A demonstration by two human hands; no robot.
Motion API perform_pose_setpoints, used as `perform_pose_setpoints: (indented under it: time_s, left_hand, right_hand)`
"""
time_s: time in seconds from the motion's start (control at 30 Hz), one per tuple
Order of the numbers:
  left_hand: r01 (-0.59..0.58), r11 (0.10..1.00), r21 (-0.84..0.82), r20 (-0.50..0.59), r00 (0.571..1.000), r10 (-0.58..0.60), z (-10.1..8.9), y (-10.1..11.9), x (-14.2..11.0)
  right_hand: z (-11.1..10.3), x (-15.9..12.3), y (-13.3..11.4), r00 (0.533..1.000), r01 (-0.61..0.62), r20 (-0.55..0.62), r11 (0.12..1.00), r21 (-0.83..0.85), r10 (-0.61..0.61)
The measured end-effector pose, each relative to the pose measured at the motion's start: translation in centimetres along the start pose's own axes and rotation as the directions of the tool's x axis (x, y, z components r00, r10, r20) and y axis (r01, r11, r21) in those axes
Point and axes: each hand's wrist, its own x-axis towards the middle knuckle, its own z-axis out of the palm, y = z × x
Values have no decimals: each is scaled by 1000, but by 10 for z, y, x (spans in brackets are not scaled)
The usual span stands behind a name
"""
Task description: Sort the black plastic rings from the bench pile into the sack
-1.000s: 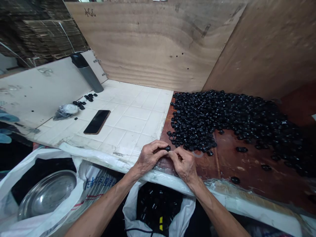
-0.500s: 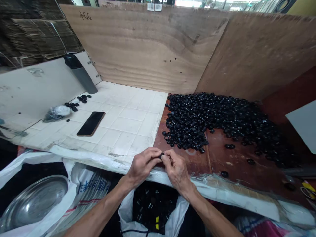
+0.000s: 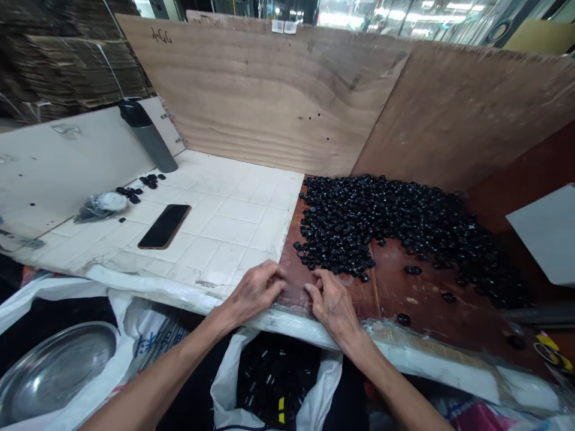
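Parts: black plastic parts [image 3: 381,224] lay heaped on brown board [image 3: 390,299], too many to count, about 6 strays nearby; judged light, stiff, slick, best pinched by the rim | 2 hands: left hand [image 3: 256,293] and right hand [image 3: 332,308] curled, apart, near heap; cannot tell if either held a part | white plastic sack [image 3: 335,383] below held more

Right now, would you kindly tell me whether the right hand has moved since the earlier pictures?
Yes: the right hand has moved rightward, further from the white tiled surface.
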Motion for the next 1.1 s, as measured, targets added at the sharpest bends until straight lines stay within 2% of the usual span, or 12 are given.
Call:
perform_pose_setpoints:
  time_s: [0.07,0.1,0.17,0.23,0.3,0.47,0.63,0.73,0.9,1.0,1.1]
  left_hand:
    - [36,997,70,-122,992,-28,15,-12,36]
    - [32,995,91,-136,990,-20,21,-14,52]
    - [-17,993,115,-85,996,27,26,-15,74]
    - [-55,990,127,-18,998,58,25,-13,80]
    - [-54,989,139,0,999,55,22,-10,75]
    - [-39,979,202,-109,992,62,26,-8,55]
    - [-121,925,359,-29,990,141,36,-5,55]
    - [-188,904,384,-51,973,224,32,-1,53]
    - [-284,919,273,-158,929,334,19,9,42]
    - [-245,957,152,-182,945,271,17,13,30]
    - [-157,987,40,-133,978,161,20,14,18]
  right_hand:
    - [3,17,3,999,20,-46,993,-119,-26]
    - [6,23,3,998,20,-50,987,-161,-29]
    - [13,30,4,998,20,-52,976,-218,-32]
    - [21,30,5,997,35,-61,968,-248,-52]
    - [26,27,6,993,52,-86,964,-261,-77]
    - [26,18,8,985,105,-119,979,-174,-127]
    - [25,16,11,969,78,-240,995,63,-60]
    - [24,19,14,970,61,-244,968,245,1]
    - [17,22,9,979,123,-199,898,422,-40]
    - [15,21,4,985,106,-172,870,481,-24]
    - [13,19,0,985,106,-172,848,520,-18]
